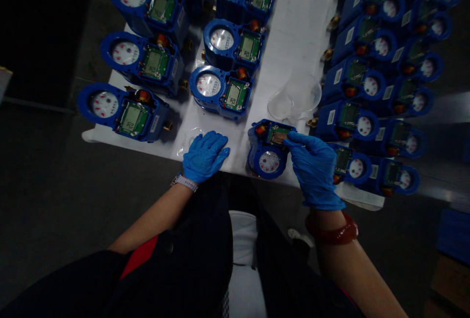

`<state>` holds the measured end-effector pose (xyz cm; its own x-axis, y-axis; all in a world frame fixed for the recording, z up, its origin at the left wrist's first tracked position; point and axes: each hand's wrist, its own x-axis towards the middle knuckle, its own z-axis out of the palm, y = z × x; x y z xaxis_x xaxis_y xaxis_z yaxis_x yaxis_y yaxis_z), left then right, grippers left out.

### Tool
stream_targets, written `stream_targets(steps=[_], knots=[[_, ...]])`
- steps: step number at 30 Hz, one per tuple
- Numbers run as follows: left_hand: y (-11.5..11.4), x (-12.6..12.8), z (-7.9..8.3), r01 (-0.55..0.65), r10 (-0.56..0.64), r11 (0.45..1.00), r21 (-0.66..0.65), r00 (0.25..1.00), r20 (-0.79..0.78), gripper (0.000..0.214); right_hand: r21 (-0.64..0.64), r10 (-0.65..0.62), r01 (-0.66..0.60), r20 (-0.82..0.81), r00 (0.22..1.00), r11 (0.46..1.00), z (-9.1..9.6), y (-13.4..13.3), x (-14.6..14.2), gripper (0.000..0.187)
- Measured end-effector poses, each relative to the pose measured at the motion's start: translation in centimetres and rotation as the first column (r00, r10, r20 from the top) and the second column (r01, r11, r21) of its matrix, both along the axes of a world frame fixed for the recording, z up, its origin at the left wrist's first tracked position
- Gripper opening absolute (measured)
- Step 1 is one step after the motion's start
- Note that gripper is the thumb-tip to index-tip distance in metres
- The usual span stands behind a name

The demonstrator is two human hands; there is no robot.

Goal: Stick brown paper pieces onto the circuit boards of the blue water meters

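Note:
Both hands wear blue gloves. My left hand (204, 155) lies flat on the white table (293, 29) near its front edge, fingers together and stretched out, holding nothing. My right hand (314, 169) is curled, its fingertips pinching at the open electronics compartment of a blue water meter (267, 154) standing right in front of me. Whether the fingers hold a small part is hidden. A clear plastic cup (295, 98) stands just behind that meter.
Several blue water meters with white dials and green circuit boards stand in rows on the left (127, 112) and middle (220, 90). More meters are packed along the right (362, 83). Dark floor surrounds the table.

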<state>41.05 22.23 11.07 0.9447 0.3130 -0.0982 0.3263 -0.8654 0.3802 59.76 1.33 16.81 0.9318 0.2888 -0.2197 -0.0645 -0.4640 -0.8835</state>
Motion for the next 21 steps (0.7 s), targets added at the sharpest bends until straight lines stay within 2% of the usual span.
stream_targets(steps=[6,21], knots=[[0.0,-0.02,-0.17,0.012,-0.012,1.0,0.017,1.0,0.021,0.039,0.046,-0.011,0.012,-0.024,1.0,0.999,-0.29,0.08,-0.02,0.033],[0.05,-0.08,-0.2,0.015,-0.016,1.0,0.026,1.0,0.026,0.039,0.066,-0.021,0.021,-0.003,1.0,0.998,0.0,0.41,-0.07,0.031]])
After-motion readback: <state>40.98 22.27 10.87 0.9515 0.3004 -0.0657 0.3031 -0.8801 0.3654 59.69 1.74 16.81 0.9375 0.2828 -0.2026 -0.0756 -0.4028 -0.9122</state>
